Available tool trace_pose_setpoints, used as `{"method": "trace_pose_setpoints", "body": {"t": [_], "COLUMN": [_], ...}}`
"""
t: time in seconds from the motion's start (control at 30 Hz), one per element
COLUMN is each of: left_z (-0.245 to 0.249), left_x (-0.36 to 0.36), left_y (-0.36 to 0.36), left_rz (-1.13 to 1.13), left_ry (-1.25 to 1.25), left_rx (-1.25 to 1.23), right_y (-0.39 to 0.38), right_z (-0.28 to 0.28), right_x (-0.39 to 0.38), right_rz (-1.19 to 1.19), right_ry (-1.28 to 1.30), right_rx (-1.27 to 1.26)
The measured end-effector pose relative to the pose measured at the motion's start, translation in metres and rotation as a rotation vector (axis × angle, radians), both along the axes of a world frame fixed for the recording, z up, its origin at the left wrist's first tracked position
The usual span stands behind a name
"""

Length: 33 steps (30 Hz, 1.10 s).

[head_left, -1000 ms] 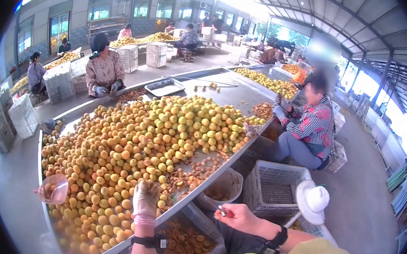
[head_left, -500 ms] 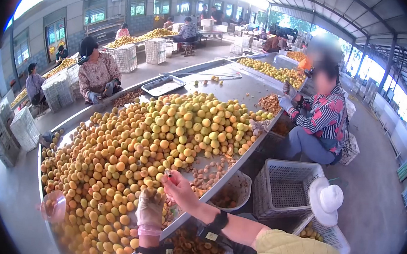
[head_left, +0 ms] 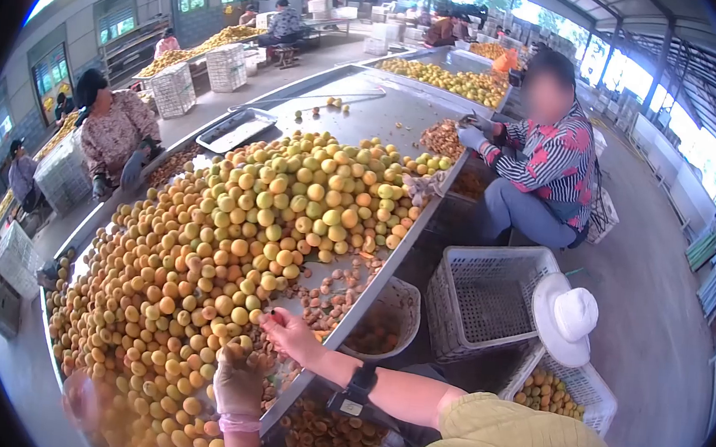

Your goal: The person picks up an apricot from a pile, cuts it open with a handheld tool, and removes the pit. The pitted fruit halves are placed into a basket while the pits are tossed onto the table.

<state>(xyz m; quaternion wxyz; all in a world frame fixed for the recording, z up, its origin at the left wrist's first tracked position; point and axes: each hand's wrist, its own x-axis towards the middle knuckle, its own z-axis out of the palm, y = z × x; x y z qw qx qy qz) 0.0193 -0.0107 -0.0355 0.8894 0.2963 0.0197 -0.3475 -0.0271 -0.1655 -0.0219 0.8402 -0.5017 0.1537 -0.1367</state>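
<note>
A big heap of yellow-orange apricots (head_left: 273, 216) covers the long metal table (head_left: 359, 113). My left hand (head_left: 238, 381), in a pale glove, lies on the fruit at the near edge of the heap, fingers curled downward; whether it holds one is hidden. Just right of it, my bare right hand (head_left: 290, 335) reaches into the heap, pinching a small red-handled tool (head_left: 278, 319) at the fingertips. Cut fruit pieces (head_left: 330, 298) lie on the table beside this hand.
A crate of halved apricots (head_left: 331, 438) sits under the table edge by a round basket (head_left: 383, 324). An empty white crate (head_left: 488, 299) and a white hat (head_left: 567, 314) stand to the right. One person in a striped shirt (head_left: 550, 164) sits opposite, another (head_left: 114, 134) at left.
My right hand came up from my lap with the red tool and reached into the heap beside my left hand. The view has tilted down and to the left.
</note>
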Motion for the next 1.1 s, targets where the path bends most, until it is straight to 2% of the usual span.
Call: {"method": "trace_pose_setpoints", "body": {"t": [0.1,0.17,0.23,0.3,0.37,0.47,0.53,0.63,0.73,0.8,0.9,1.03,1.1], "left_z": [0.009,0.003,0.003,0.006,-0.011,-0.012,0.001,-0.013,-0.025,-0.025,-0.011,-0.003,-0.002], "left_x": [-0.008,-0.011,-0.012,-0.016,-0.013,-0.016,-0.021,-0.014,-0.008,-0.009,-0.011,-0.012,-0.01], "left_y": [-0.002,0.0,-0.001,-0.002,-0.002,-0.006,-0.01,-0.002,0.004,0.004,0.001,0.006,0.011], "left_rz": [0.014,0.029,-0.057,0.001,0.025,0.027,-0.036,-0.047,-0.033,-0.01,0.002,0.024,0.005], "left_ry": [-0.027,-0.062,-0.131,0.014,-0.04,0.012,-0.108,-0.11,-0.058,-0.049,-0.056,-0.057,-0.042], "left_rx": [0.055,0.056,-0.001,0.032,0.033,0.033,0.04,0.058,0.053,0.061,0.096,0.158,0.106], "right_y": [0.004,0.012,0.017,0.024,0.024,0.022,0.018,0.012,0.011,0.012,0.014,0.017,0.018], "right_z": [0.005,0.001,-0.001,0.001,0.005,0.009,0.016,0.02,0.019,0.014,0.01,0.002,0.005], "right_x": [-0.003,-0.001,0.0,-0.001,0.0,0.001,0.001,-0.002,-0.003,-0.002,-0.003,0.001,-0.002], "right_rz": [0.033,0.051,0.046,0.124,0.135,0.176,0.164,0.149,0.131,0.053,0.0,0.077,0.123], "right_ry": [0.064,0.092,0.137,0.132,0.111,0.104,0.099,0.075,0.051,0.043,-0.017,-0.003,0.03], "right_rx": [-0.131,-0.043,-0.091,0.07,0.108,0.177,0.192,0.227,0.192,-0.008,-0.143,-0.242,-0.262]}}
